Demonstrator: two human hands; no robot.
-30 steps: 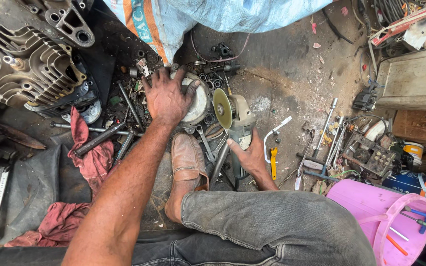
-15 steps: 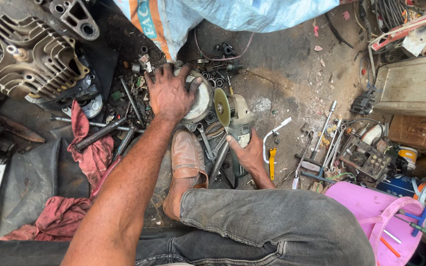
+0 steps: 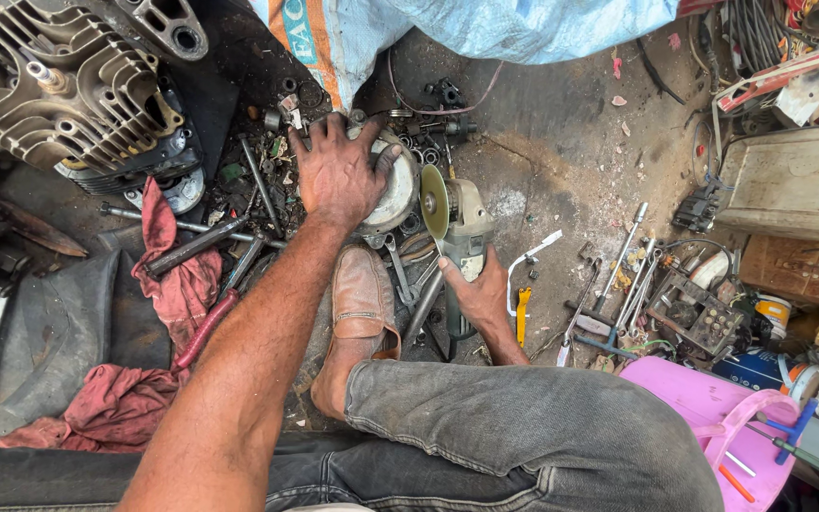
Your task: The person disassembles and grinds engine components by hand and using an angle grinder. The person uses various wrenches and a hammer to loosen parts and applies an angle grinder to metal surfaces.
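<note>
My left hand [image 3: 336,171] lies flat over a round grey metal part [image 3: 395,194] on the dirty floor, fingers spread across its top. My right hand [image 3: 479,296] grips the body of an angle grinder [image 3: 459,230], whose disc [image 3: 433,202] stands on edge right beside the round part. My brown shoe [image 3: 362,299] rests just below the part, between both hands. My knee in grey jeans [image 3: 523,436] fills the lower middle.
An engine block [image 3: 59,90] sits top left. Wrenches, bolts and rods [image 3: 239,237] litter the floor around red rags [image 3: 172,275]. A pink bucket [image 3: 703,403] with tools is at lower right. Screwdrivers [image 3: 618,275], boxes and a blue tarp [image 3: 485,28] ring the area.
The view has shifted slightly; my left hand stays pressed on the round part and my right hand keeps hold of the grinder, its disc still next to the part.
</note>
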